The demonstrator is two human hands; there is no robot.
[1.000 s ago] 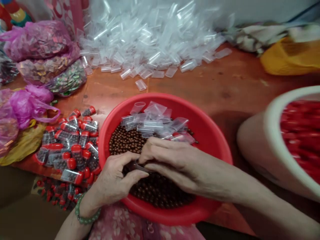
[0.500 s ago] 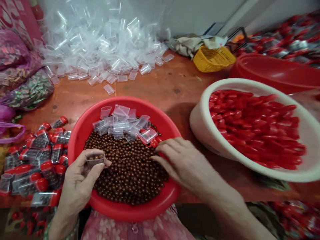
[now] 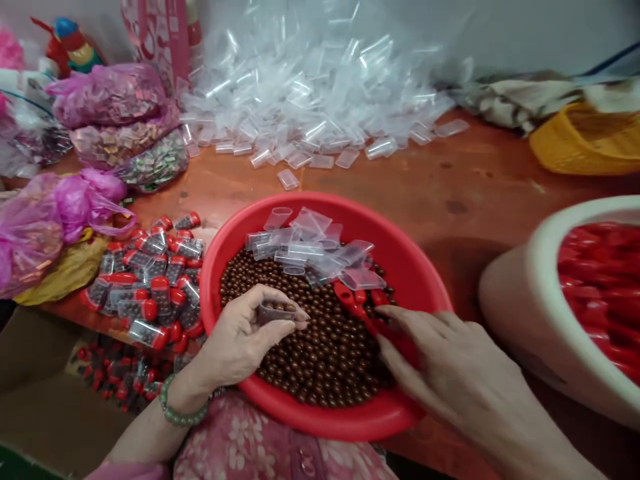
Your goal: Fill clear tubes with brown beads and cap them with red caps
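The hands now sit apart: the left hand (image 3: 240, 337) holds the filled clear tube (image 3: 277, 311) alone at centre frame, while the right hand (image 3: 445, 363) moves lower right onto the red caps (image 3: 357, 303) in the red basin (image 3: 425, 280).

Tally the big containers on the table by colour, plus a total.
Red basin: 1
White basin: 1
Yellow basket: 1
Total: 3
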